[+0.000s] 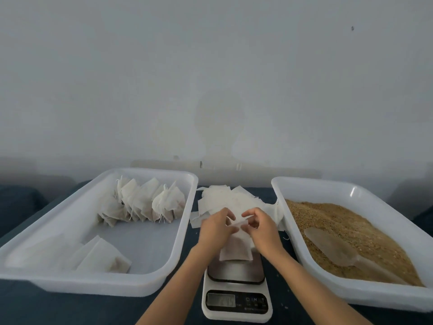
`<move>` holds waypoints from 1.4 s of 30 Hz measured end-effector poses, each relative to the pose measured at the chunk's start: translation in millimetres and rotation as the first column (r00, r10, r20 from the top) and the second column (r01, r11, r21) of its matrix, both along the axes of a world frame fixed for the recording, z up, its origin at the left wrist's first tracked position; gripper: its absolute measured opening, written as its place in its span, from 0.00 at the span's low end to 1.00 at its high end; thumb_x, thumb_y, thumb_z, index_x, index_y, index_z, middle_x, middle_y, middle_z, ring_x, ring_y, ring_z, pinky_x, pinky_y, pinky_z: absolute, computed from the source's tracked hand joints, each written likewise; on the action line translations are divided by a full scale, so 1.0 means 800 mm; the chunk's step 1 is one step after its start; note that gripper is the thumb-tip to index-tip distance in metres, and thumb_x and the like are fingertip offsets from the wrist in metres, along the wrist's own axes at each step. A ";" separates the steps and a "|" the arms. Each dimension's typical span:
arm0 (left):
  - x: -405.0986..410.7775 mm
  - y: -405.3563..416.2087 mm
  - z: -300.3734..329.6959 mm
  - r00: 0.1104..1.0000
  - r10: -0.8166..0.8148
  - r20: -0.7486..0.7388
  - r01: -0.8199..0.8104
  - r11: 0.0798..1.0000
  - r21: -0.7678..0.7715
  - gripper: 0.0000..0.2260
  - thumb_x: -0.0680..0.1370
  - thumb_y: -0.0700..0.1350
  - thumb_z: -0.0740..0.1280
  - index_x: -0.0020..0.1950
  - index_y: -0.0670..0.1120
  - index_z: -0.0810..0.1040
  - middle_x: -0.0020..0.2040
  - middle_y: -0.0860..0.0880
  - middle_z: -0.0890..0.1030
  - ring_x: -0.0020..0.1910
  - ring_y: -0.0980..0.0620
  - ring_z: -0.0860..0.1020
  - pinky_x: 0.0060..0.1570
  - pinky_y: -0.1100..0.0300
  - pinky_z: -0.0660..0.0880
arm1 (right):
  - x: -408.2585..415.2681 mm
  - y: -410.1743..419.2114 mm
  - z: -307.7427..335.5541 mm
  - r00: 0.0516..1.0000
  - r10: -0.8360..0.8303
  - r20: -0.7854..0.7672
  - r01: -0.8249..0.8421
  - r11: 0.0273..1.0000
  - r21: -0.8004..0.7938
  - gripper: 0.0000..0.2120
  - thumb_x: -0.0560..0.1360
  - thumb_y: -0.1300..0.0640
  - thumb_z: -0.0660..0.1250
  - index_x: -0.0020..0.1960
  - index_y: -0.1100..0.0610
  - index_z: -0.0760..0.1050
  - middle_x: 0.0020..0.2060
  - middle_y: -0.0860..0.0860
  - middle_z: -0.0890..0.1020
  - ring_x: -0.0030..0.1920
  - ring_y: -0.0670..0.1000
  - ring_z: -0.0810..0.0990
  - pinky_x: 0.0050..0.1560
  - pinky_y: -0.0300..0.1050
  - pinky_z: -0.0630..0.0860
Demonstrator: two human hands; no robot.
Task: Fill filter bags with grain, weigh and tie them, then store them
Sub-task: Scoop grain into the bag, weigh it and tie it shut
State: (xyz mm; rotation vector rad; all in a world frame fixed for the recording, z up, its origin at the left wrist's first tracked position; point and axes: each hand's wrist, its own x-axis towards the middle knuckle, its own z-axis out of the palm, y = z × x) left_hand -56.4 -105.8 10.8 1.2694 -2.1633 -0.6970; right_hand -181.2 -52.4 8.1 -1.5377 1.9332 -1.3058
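My left hand (216,227) and right hand (261,227) both pinch the filled bag's (236,248) mouth, keeping it upright on the scale (236,292) for weighing and tying.

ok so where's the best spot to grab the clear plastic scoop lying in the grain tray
Grip the clear plastic scoop by its narrow handle end, coming from the near side with the right hand: the handle points toward the person, while the wide bowl lies farther back on the brown grain.

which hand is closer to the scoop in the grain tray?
Right. The right hand holds the bag top over the scale, nearer the scoop; the left hand is on the bag's far side.
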 end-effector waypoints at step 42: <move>0.242 -0.028 0.055 0.799 0.496 0.338 -0.465 0.868 -0.173 0.09 0.76 0.48 0.63 0.50 0.46 0.65 0.50 0.47 0.79 0.49 0.44 0.77 0.42 0.58 0.67 | 0.226 -0.047 0.069 0.653 0.742 -0.151 -0.681 0.663 0.312 0.10 0.78 0.67 0.59 0.53 0.61 0.78 0.50 0.56 0.82 0.48 0.50 0.79 0.54 0.42 0.75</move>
